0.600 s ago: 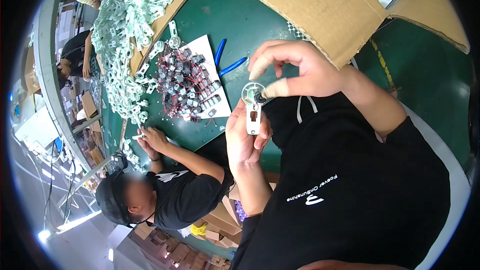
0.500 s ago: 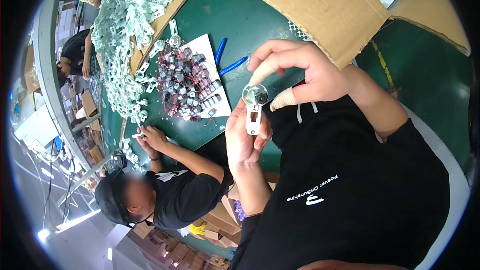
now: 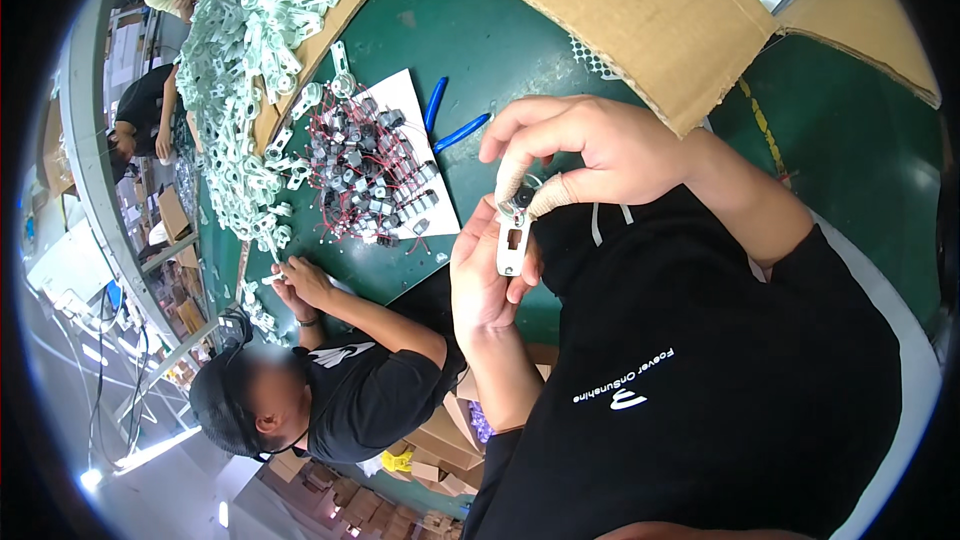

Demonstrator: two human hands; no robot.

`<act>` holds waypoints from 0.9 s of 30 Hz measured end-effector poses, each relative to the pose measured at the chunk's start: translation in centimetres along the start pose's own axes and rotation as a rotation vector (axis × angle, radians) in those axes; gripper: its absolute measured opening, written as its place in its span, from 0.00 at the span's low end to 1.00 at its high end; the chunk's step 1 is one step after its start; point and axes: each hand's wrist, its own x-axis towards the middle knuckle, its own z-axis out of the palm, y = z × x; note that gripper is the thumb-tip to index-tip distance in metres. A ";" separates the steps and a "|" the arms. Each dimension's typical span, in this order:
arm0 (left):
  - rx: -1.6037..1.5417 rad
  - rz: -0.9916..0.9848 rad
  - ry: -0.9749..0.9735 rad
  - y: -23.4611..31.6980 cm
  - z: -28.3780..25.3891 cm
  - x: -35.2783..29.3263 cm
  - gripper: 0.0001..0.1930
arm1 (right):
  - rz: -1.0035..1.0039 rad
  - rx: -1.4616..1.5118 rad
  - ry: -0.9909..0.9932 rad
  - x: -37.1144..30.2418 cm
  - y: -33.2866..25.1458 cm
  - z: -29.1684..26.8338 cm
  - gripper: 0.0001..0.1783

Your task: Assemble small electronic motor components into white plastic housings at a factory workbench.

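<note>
My left hand (image 3: 482, 285) holds a white plastic housing (image 3: 511, 258) by its handle, its fingers wrapped behind it. The housing has a rectangular cutout in the handle and a clear-looking ring at the far end. A small black motor (image 3: 523, 197) sits at the ring. My right hand (image 3: 625, 145) comes in from the right, its taped thumb and taped finger pinching the motor from both sides. Those fingers cover part of the ring. Whether the motor is fully seated in it cannot be seen.
Small motors with red wires (image 3: 365, 170) lie heaped on a white sheet (image 3: 440, 210), beside blue-handled pliers (image 3: 436, 105). A large pile of pale plastic housings (image 3: 245, 60) spreads at far left. A cardboard box (image 3: 640, 15) stands ahead. At left, a co-worker (image 3: 350, 390) handles a white part.
My right hand has moved down and left, and its thumb and finger have closed on the motor at the ring. My left hand keeps holding the housing almost in place.
</note>
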 end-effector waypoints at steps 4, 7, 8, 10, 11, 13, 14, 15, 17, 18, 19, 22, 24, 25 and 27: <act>0.059 0.009 0.037 0.2 -0.2 -0.1 0.14 | 0.019 -0.042 -0.001 -0.2 0.8 0.5 0.15; 0.108 0.036 0.073 0.6 0.0 -0.2 0.14 | -0.081 -0.084 0.113 -0.2 0.6 1.1 0.22; 0.122 0.055 0.081 0.7 0.0 -0.2 0.14 | -0.038 0.050 0.111 -0.2 0.2 0.9 0.24; 0.142 0.057 0.063 0.6 0.1 0.1 0.14 | -0.055 0.073 0.160 -0.2 0.9 0.7 0.28; 0.150 0.057 0.065 0.5 0.1 0.3 0.14 | 0.059 0.164 0.130 -0.5 1.1 0.6 0.29; 0.160 0.056 0.035 0.3 -0.3 0.3 0.14 | 0.250 0.362 0.035 -0.5 0.6 0.6 0.33; 0.160 0.056 0.035 0.4 -0.3 0.2 0.14 | 0.304 0.350 -0.021 -0.4 0.6 0.8 0.32; 0.169 0.043 0.042 0.5 -0.1 0.3 0.14 | 0.359 0.336 -0.073 -0.4 0.7 0.9 0.31; 0.177 0.029 0.047 0.5 0.2 0.3 0.14 | 0.330 0.367 -0.052 -0.5 1.5 1.8 0.26; 0.205 0.033 0.074 0.5 0.3 0.3 0.14 | 0.345 0.461 -0.051 -0.3 1.5 1.9 0.23; 0.232 0.037 0.102 0.5 0.3 0.4 0.13 | 0.360 0.554 -0.050 -0.2 1.5 1.9 0.19; 0.158 0.066 0.044 0.5 -1.0 0.4 0.12 | 0.314 0.603 0.073 -0.5 2.4 2.0 0.14; 0.001 0.108 -0.041 0.4 -2.3 0.2 0.11 | 0.326 0.690 0.123 -0.5 2.0 1.9 0.14; -0.049 0.121 -0.097 0.4 -2.6 0.1 0.11 | 0.337 0.743 0.142 -0.5 1.8 1.7 0.14; -0.052 0.149 -0.110 0.3 -2.5 -0.5 0.11 | 0.334 0.736 0.149 -0.3 1.6 1.9 0.14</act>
